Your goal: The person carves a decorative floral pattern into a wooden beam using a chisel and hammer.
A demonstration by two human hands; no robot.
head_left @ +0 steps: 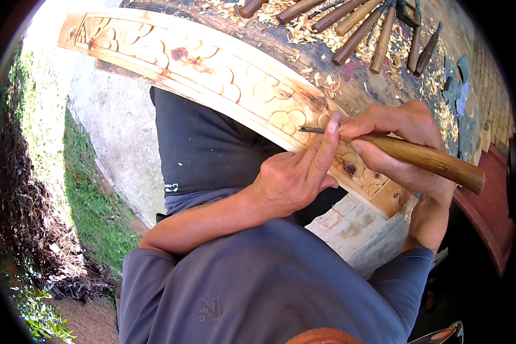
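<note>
Head view: carving chisel (424, 157) is pinched by right hand (406, 137), pointed left over carved board (226, 77); grip of left hand (292, 178), nearer blade (312, 130), is unclear.

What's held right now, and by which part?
Right hand: wooden-handled chisel, held by the handle's front part, nearest the blade; butt end sticks out. Left hand: extended fingers at the blade, thumb clear of it.

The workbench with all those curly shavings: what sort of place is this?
Probably an outdoor woodcarving spot. A long board bears carved curving shapes, wooden-handled tools lie among wood shavings on the bench, and sunlit grass at the left suggests open air.
</note>
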